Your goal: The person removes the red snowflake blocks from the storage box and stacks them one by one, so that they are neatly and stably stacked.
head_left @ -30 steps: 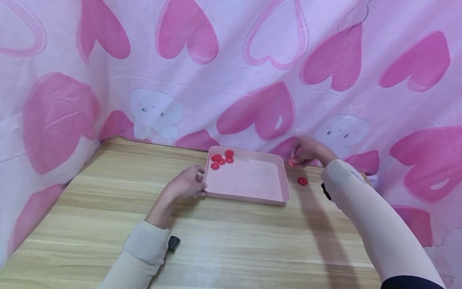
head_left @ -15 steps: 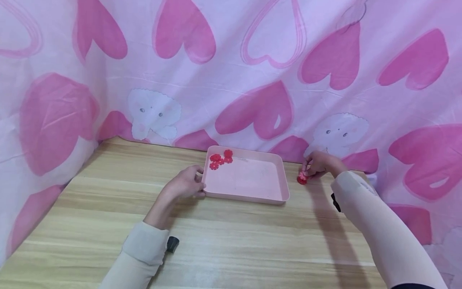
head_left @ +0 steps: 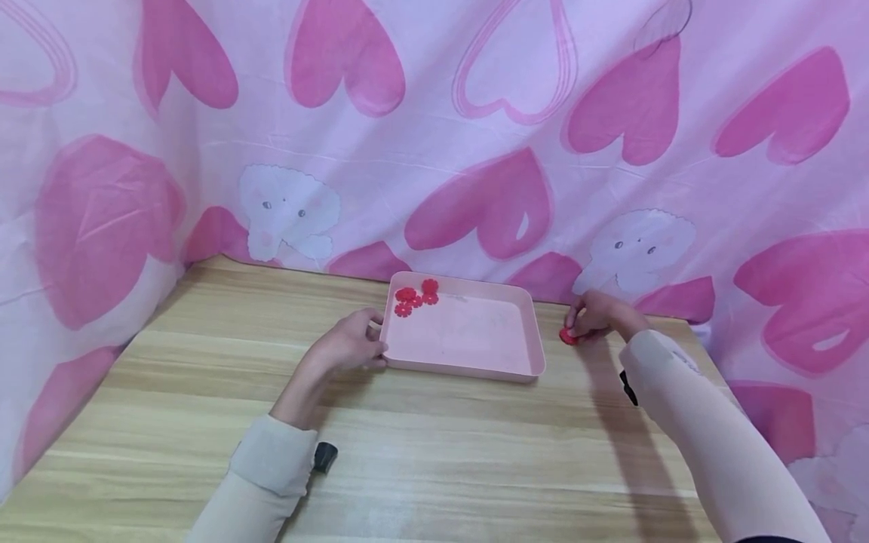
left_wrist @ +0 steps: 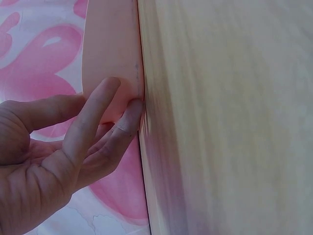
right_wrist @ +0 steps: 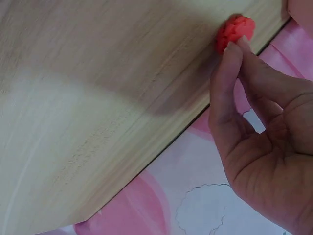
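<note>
Near the right back of the table, my right hand (head_left: 592,313) pinches a red notched, flower-shaped plastic disc (right_wrist: 240,27) between thumb and fingertip. Beneath it, against the tabletop, shows a second, darker red disc (right_wrist: 224,36); how the two are joined is not visible. A shallow pink tray (head_left: 468,332) lies left of that hand. My left hand (head_left: 348,341) grips its near left corner, with finger and thumb against the outer wall (left_wrist: 110,54). Several red flower-shaped discs (head_left: 405,296) cluster in the tray's back left corner, some overlapping.
The wood-grain table (head_left: 407,452) spreads out in front of the tray. A pink curtain with hearts (head_left: 346,151) hangs right behind the table's back edge. Each sleeve carries a dark wrist device (head_left: 325,457).
My right hand has moved right and down from beside the tray, bringing its disc onto the one lying on the table. The left hand stays at the tray.
</note>
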### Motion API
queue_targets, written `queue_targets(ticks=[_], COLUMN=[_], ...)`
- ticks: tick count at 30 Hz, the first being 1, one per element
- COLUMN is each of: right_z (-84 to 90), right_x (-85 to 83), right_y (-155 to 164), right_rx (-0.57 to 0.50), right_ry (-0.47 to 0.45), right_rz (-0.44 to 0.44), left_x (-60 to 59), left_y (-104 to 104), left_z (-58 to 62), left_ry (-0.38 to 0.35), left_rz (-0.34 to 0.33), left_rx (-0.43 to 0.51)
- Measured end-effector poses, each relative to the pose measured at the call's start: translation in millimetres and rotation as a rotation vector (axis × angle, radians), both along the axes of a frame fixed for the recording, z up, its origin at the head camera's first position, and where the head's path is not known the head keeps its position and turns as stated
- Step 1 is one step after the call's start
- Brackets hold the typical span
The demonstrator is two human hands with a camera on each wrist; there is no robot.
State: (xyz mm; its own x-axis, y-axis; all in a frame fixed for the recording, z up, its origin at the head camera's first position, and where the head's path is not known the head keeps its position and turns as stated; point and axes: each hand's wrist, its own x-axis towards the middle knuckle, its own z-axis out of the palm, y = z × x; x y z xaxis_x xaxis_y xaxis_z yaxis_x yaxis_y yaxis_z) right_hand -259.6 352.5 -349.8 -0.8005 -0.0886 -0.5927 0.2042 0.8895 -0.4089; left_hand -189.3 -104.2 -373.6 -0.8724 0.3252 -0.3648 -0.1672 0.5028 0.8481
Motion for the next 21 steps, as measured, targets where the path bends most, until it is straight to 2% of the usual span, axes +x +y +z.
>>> queue_targets(ticks=[5, 10, 17, 21], right_z=[6.0, 7.6, 4.0, 10.4], right_x=[1.5, 3.8, 3.5, 1.9], right_y=[-4, -8, -12, -14], right_rx=[0.023, -0.002, 0.005, 0.001], right_ry=[0.006, 0.006, 0.043, 0.084], right_rz=[0.036, 0.018, 0.029, 0.039], left_x=[0.0, -0.2, -0.3, -0.3], left_y=[-1, -1, 0, 0], left_z=[1.3, 1.6, 0.4, 0.6], left_ry=[0.003, -0.002, -0.003, -0.004], left_rz=[-0.001, 0.003, -0.001, -0.001], left_rx=[0.019, 0.011, 0.013, 0.016])
